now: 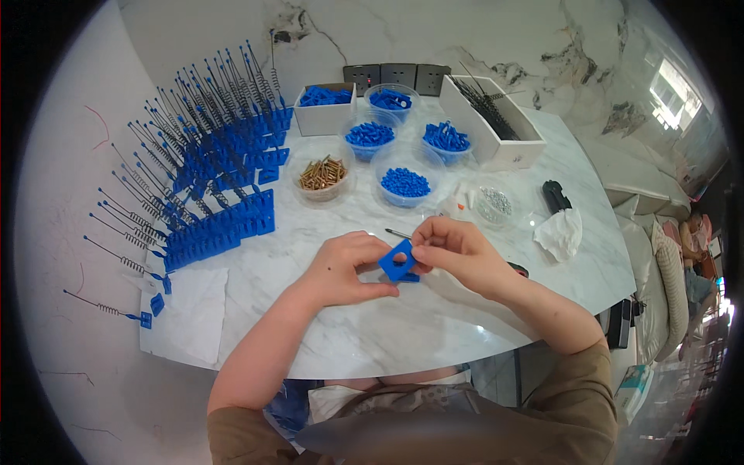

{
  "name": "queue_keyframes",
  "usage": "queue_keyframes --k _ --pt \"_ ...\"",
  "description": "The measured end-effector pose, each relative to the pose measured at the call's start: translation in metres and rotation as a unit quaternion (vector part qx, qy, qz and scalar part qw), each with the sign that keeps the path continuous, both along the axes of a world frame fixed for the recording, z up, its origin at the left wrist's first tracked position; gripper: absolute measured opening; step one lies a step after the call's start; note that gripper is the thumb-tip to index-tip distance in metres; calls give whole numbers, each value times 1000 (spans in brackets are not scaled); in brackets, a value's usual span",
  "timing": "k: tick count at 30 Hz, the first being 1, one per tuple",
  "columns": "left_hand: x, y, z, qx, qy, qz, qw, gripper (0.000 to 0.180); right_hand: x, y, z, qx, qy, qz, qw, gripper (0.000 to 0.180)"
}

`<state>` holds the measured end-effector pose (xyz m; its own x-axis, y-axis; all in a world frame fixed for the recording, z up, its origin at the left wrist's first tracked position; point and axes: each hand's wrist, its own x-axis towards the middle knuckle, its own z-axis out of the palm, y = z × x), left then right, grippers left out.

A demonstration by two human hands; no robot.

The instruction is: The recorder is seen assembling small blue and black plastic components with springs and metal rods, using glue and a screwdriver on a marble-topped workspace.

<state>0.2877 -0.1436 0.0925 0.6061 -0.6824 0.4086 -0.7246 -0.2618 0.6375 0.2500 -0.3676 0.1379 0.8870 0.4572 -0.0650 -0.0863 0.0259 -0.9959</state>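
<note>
A square blue plastic plate with a round hole (397,260) is held tilted above the near part of the table. My left hand (349,267) curls around its left side, the thumb below and the fingers partly hidden behind it. At the upper right corner, my right hand (459,252) pinches the plate between thumb and fingers. Another blue piece (411,277) shows just under the plate; whether the two touch I cannot tell. A thin dark rod with a pointed tip (397,232) juts out beside my right fingers. Beyond my right wrist peeks a red and black handle (518,269).
Rows of blue bases with upright springs (221,225) fill the table's left. Tubs of brass-coloured pieces (322,175), blue beads (404,183) and silvery bits (494,206) stand ahead. Behind are a white box of dark wires (508,153), a black tool (555,197) and crumpled tissue (558,234).
</note>
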Motion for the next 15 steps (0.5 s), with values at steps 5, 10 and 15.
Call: queue_keyframes --k 5,10,15 --pt "-4 0 0 -50 32 18 998 51 -9 -8 -17 79 55 -19 995 15" --pt "-9 5 5 -106 121 -12 987 59 -27 -3 -22 62 -17 -55 996 18" --pt "-22 3 2 -220 427 -84 873 56 -24 -16 -20 -139 -662 -56 734 26"
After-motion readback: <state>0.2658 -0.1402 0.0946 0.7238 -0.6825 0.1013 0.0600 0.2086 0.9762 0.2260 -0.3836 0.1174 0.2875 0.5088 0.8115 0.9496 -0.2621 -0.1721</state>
